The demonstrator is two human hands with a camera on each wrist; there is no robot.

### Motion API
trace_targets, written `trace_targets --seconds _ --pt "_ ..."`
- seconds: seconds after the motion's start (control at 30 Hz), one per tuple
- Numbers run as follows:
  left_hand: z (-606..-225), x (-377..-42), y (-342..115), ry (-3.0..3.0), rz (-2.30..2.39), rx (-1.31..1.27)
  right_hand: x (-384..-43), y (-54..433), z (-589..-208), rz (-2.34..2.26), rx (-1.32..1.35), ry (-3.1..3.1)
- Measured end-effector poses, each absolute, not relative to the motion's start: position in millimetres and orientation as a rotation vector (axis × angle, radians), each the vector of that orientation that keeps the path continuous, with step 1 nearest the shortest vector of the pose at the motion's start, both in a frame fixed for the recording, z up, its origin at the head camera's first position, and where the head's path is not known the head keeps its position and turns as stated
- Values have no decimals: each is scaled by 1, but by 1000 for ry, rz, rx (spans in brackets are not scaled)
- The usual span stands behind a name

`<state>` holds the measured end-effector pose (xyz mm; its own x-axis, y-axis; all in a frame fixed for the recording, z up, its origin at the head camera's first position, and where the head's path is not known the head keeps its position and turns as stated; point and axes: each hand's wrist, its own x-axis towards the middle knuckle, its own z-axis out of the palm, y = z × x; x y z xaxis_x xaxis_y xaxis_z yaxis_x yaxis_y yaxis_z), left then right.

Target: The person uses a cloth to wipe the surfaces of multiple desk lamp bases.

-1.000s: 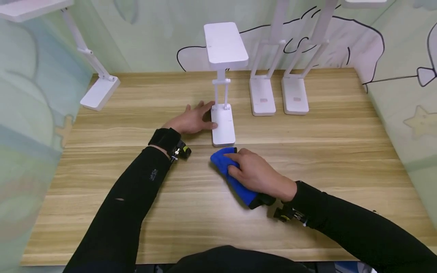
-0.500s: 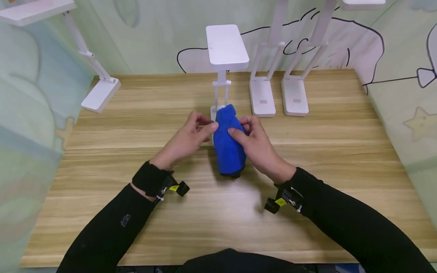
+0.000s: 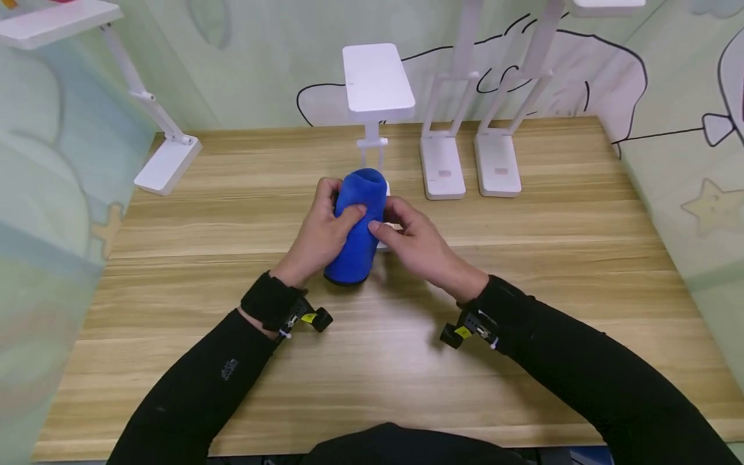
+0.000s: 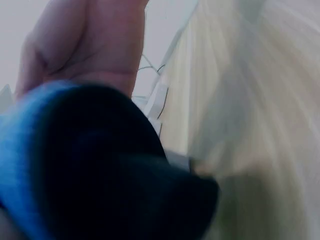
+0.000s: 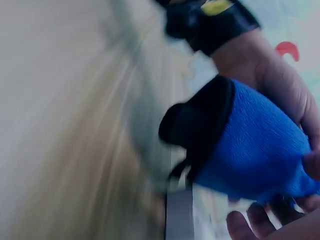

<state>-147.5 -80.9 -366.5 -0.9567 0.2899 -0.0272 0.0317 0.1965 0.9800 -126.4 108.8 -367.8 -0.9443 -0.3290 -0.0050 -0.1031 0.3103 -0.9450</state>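
In the head view a blue cloth [image 3: 357, 219] with dark trim is rolled into a loose tube and held over the base of a white desk lamp [image 3: 379, 84]. My left hand [image 3: 320, 226] grips it from the left, thumb across the front and fingers behind. From the other side my right hand [image 3: 415, 239] pinches the cloth's right edge, thumb tip in front. Most of the lamp's base is hidden by cloth and hands. The left wrist view shows the dark open end of the cloth [image 4: 105, 155]; in the right wrist view its blue side [image 5: 260, 145] faces me.
Two more white desk lamps, one with its base [image 3: 443, 168] near the middle lamp and another with its base [image 3: 498, 165] beside it, stand at the back right. A further lamp [image 3: 168, 161] is at the back left. All rest on the wooden table [image 3: 372, 381], backed by printed curtains [image 3: 261, 71].
The cloth went from lying under my right hand on the table to being raised over the lamp base. My left hand left the base and took hold of the cloth, which then shifted left.
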Motion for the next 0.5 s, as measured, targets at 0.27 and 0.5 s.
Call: trace_targets --seconds 0.27,0.5 --pt "-354 -161 -120 3151 924 450 -148 144 -385 -848 -740 2920" --pt "-363 -177 -100 3392 310 849 -163 148 -402 -403 -982 2852"
